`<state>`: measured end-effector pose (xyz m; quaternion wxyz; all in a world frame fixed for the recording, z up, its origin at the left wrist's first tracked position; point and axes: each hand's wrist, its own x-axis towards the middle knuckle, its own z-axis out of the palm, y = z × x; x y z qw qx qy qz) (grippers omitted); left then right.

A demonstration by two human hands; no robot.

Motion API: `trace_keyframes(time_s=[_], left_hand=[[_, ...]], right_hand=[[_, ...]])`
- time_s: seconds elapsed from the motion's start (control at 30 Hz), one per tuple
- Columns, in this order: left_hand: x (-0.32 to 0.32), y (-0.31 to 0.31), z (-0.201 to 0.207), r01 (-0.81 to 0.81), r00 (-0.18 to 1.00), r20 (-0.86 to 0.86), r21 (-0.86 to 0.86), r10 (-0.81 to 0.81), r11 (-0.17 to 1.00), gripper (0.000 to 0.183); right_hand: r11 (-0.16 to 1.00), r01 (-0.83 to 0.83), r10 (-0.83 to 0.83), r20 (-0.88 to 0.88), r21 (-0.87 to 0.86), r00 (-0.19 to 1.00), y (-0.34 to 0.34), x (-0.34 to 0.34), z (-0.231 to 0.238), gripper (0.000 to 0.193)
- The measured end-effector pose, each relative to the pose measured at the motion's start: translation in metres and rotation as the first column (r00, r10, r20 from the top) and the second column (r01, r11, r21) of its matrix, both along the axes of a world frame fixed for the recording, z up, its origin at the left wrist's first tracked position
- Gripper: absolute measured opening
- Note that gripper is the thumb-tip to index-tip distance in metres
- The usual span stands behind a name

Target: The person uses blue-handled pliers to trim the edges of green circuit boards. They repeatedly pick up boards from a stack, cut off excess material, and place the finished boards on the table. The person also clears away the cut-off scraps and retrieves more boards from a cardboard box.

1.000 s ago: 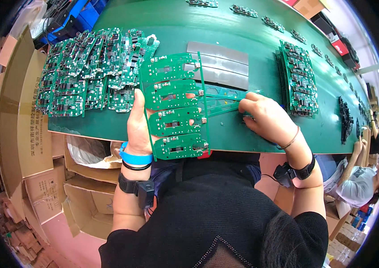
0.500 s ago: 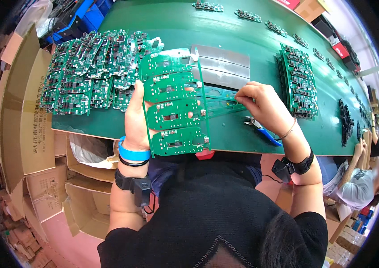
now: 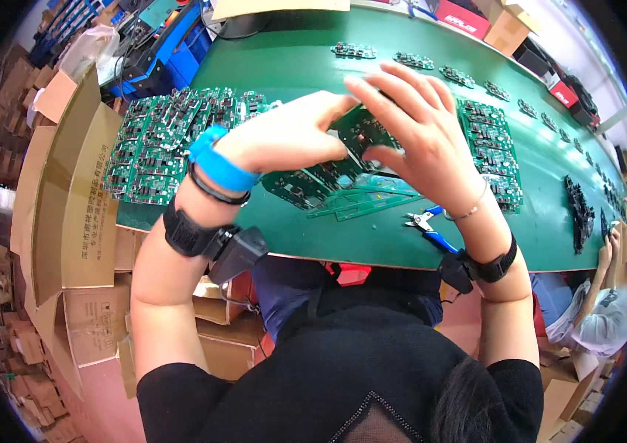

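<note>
A green circuit board panel [image 3: 302,186] is tilted over the table, its component side showing. My left hand [image 3: 291,134] is closed on the panel's upper part, with thumb and fingers at its edge. Over the panel's right end, my right hand [image 3: 420,133] has its fingers spread and arched and its thumb apart. Whether its thumb touches the panel, I cannot tell. Thin green board strips [image 3: 372,198] lie under and beside the panel. Blue-handled cutters [image 3: 431,227] rest on the table below my right hand.
A large pile of circuit boards [image 3: 154,151] sits at the left, and a stack of panels [image 3: 492,151] at the right. Small boards [image 3: 455,75] run in a row along the far side. Open cartons [image 3: 81,221] stand left of the table. Another person [image 3: 597,317] works at the far right.
The panel went from facing up in my left hand to tilted farther up the table. My left hand moved up and right over it. My right hand left the strips and rose with fingers spread.
</note>
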<state>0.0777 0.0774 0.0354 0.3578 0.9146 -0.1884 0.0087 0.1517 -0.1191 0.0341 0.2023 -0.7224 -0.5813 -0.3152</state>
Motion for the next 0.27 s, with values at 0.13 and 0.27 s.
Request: trace_keyframes(time_s=[0.13,0.27], left_hand=[[0.032,-0.007,0.004,-0.291,0.943,0.216,0.173,0.252,0.941,0.024],[0.06,-0.007,-0.011,-0.305,0.933,0.282,0.294,0.222,0.906,0.03]], right_hand=[[0.997,0.036,-0.025,-0.154,0.069,0.988,-0.001,0.038,-0.011,0.014],[0.985,0.17,-0.146,-0.364,0.035,0.92,-0.001,0.052,-0.034,0.01]])
